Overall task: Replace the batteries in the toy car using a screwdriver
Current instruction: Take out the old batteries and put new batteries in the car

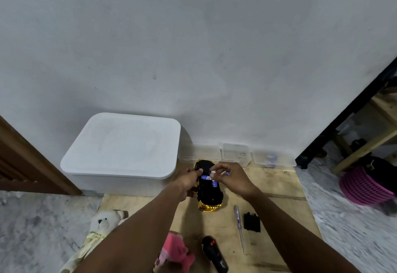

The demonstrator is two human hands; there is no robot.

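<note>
Two hands work at the toy car, which lies belly-up on the wooden board: your right hand pinches a small battery just above its open bay; your left hand grips its left side, both arms reaching forward. Unscrewing looks done and the swap midway; the black cover and screwdriver lie right of the car's near end, so closing and screwing likely remain.

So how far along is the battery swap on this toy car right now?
Done: the black battery cover is off, lying on the board beside the screwdriver. In hand: the left hand steadies the upturned toy car; the right hand pinches what looks like a battery over the open bay. Going in or coming out, I cannot tell. Left: finish the swap, screw the cover back.
</note>
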